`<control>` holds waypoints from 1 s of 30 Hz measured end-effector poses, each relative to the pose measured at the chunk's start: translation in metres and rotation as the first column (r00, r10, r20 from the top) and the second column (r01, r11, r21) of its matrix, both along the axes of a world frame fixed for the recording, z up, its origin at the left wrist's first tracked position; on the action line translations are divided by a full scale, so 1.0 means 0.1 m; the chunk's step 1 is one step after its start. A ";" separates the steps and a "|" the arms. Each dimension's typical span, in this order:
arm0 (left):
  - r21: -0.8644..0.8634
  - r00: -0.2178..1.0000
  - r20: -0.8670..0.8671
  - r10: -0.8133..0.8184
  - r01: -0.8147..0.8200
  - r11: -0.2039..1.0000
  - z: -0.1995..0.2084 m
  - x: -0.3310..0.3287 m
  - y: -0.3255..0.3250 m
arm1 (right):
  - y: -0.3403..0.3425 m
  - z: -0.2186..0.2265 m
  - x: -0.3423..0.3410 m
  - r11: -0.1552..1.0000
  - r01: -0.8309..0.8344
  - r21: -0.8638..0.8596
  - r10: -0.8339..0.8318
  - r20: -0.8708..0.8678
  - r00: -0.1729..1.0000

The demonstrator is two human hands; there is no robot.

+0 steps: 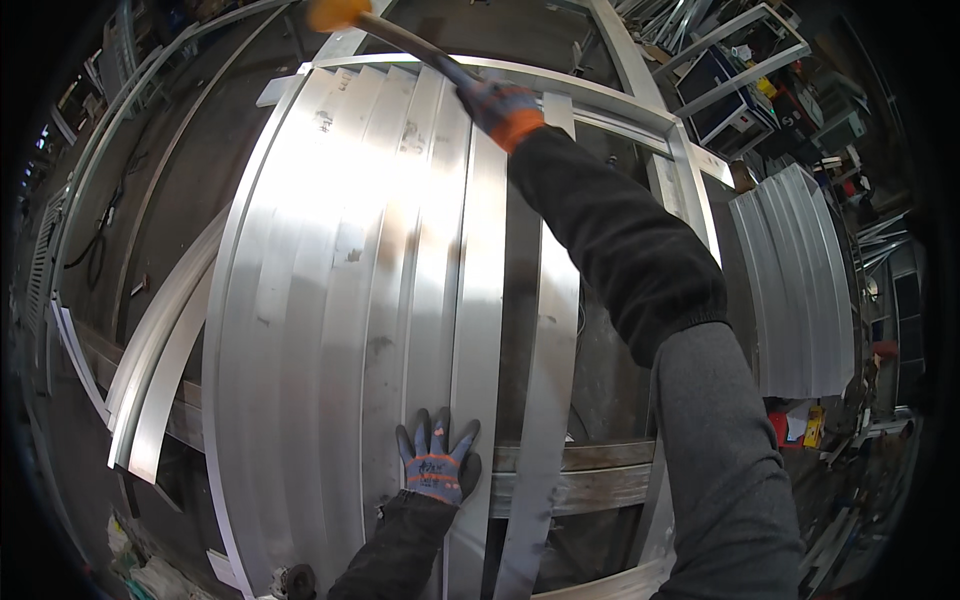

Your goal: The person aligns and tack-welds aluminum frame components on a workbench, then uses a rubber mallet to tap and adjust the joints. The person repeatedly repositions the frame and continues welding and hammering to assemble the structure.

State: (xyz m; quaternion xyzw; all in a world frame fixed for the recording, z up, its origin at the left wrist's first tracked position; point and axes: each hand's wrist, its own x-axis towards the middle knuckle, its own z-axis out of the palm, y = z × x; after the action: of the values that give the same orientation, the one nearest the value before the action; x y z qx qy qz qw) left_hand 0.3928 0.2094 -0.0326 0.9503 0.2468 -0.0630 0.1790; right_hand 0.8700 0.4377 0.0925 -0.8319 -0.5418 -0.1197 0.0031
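Under the spread left hand, the long slats are laid pointing straight ahead. By their far end, the mallet is gripped in the closed right hand.

Lettering on left glove too small to read

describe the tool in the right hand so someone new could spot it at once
Start at the big silvery slatted panel filling the middle of the view. Near its far end, the gloved right hand grips a mallet-like tool by its long handle, which slants up and left. Its blurred, rounded yellow-orange head, at the top edge, sets it apart from the grey metal around it.
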 end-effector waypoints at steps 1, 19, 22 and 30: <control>0.001 1.000 0.007 0.001 -0.001 1.000 0.00 0.00 0.00 | -0.15 -0.12 0.17 0.995 0.037 -0.093 -0.037 -0.008 0.999; 0.199 1.000 -0.019 0.014 -0.010 0.980 -0.44 -0.05 -0.11 | -4.11 -0.39 -2.31 0.778 0.624 0.064 0.094 -0.995 -0.015; 0.276 0.994 0.106 -0.002 -0.028 0.961 -0.41 -0.11 -0.10 | -4.62 -0.01 -3.19 0.769 0.632 -0.095 -0.149 -0.988 0.032; 0.002 0.864 0.456 0.214 -0.241 0.971 -0.23 -0.99 -0.69 | -5.95 0.32 -3.94 0.740 0.331 -0.586 -0.628 -0.778 0.027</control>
State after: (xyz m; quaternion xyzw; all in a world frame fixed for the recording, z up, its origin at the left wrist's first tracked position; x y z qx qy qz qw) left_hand 0.2940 0.1408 -0.0558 0.9078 0.3102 0.1888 0.2098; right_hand 0.4762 -0.1568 0.1245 -0.8448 -0.1131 0.4873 0.1901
